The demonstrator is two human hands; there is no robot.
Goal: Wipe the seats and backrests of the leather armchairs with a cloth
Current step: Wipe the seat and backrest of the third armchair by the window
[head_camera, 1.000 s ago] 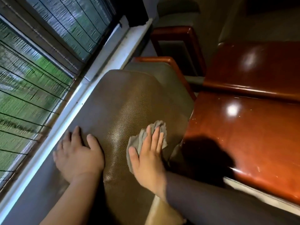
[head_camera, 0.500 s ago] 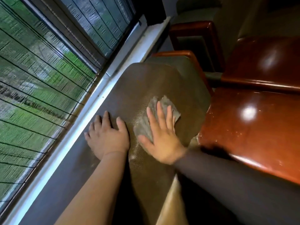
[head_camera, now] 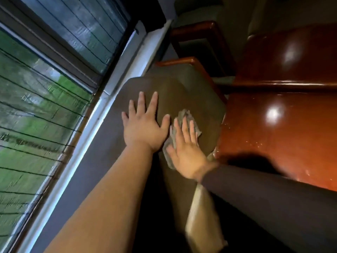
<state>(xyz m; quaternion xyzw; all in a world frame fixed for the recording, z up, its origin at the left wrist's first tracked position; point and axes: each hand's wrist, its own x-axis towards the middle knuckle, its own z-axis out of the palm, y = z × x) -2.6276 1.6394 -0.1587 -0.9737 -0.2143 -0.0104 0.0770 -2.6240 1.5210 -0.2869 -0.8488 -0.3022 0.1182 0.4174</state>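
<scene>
Over the last second both my hands have slid up the backrest (head_camera: 182,92) toward its top edge — so I judge the lower part wiped and this stroke nearly run out. My left hand (head_camera: 144,128) lies flat, fingers spread, bracing the leather; my right hand (head_camera: 187,154) presses the cloth (head_camera: 184,115) down with straight fingers, just beside the left thumb. The table (head_camera: 273,136) crowds the chair's right side, the windowsill (head_camera: 116,92) its left — little room to swing. A second armchair (head_camera: 200,42) waits beyond, untouched as far as I can tell.
</scene>
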